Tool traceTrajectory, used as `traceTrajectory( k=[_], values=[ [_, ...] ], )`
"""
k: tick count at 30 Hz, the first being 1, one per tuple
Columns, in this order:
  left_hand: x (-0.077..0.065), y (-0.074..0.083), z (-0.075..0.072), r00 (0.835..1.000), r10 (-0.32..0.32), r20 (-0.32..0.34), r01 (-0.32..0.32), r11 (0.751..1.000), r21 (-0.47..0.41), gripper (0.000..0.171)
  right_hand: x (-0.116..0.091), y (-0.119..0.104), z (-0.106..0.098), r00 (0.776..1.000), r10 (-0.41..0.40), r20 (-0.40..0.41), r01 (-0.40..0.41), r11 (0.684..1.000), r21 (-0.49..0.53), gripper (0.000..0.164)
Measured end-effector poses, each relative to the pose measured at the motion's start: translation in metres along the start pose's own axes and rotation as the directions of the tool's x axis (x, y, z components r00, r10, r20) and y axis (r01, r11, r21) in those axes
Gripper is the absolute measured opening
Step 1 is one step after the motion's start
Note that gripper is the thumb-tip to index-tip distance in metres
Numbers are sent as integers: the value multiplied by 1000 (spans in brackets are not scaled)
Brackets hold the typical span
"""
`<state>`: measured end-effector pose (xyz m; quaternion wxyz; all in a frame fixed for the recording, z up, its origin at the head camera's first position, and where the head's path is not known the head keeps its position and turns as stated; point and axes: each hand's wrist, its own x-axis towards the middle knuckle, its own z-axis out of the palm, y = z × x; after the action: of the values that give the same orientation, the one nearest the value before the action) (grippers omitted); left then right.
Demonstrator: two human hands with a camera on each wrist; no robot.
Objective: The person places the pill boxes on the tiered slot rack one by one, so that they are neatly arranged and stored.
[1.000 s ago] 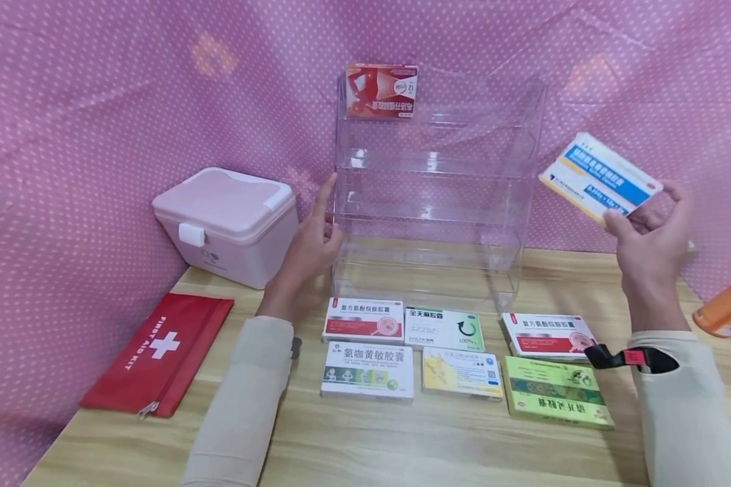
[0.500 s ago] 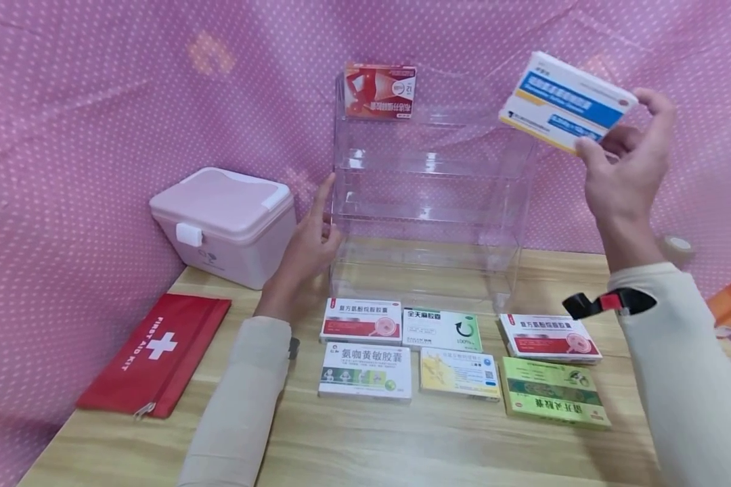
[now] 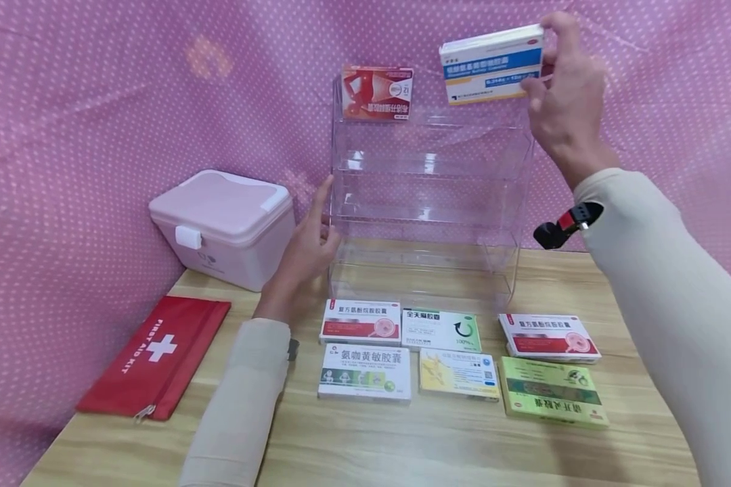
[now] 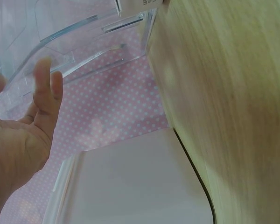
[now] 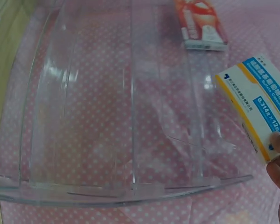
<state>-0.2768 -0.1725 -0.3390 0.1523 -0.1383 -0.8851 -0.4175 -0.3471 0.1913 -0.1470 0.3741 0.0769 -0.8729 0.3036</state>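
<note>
By the top right of the clear rack (image 3: 429, 177), the right hand (image 3: 568, 100) pinches a blue-and-white box (image 3: 484, 64). At the rack's left, the left hand (image 3: 309, 247) grips nothing, its index finger straight.

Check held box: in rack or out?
Out: the right hand grips the box aloft, its bottom edge exposed, not seated in the rack.

The left arm (image 3: 234, 399), in a close-fitting cream long sleeve, slants up from the bottom edge, the bare left hand (image 3: 307, 250) raised with its index finger (image 3: 321, 196) extended upward. The right arm (image 3: 658, 291), sleeved alike, reaches up and inward from the lower right. The bare right hand (image 3: 569, 98), higher than the left, pinches between thumb (image 3: 535, 93) and fingers; the right wrist view shows only part of it.
</note>
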Motion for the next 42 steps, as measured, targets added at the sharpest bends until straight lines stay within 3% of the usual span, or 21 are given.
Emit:
traceTrajectory(
  k=[4, 12, 19, 27, 30, 37, 42],
  values=[
    [0, -1, -2, 1000, 2, -3, -2, 1000, 9, 96, 5, -11, 8, 992, 14, 124, -8, 999, -49, 56],
    [1, -1, -2, 1000, 20, -11, -20, 1000, 14, 95, 14, -15, 18, 973, 77, 219, -57, 994, -99, 59],
    [2, 2, 0, 1000, 30, -9, -29, 1000, 8, 94, 12, -8, 24, 963, 121, 240, -94, 988, -121, 62],
    [1, 1, 0, 1000, 6, -7, -5, 1000, 20, 94, 16, -16, 33, 951, 163, 263, -131, 982, -134, 61],
    [1, 1, 0, 1000, -1, -8, 1, 1000, 24, 94, 16, -17, 33, 953, 153, 262, -118, 982, -146, 61],
    [2, 2, 1, 1000, -3, -4, 3, 1000, 19, 94, 7, -10, 34, 922, 190, 338, -122, 970, -212, 67],
    [1, 2, 0, 1000, 0, -8, 1, 1000, 11, 94, 5, -8, 34, 917, 172, 360, -91, 969, -230, 75]
  ],
)
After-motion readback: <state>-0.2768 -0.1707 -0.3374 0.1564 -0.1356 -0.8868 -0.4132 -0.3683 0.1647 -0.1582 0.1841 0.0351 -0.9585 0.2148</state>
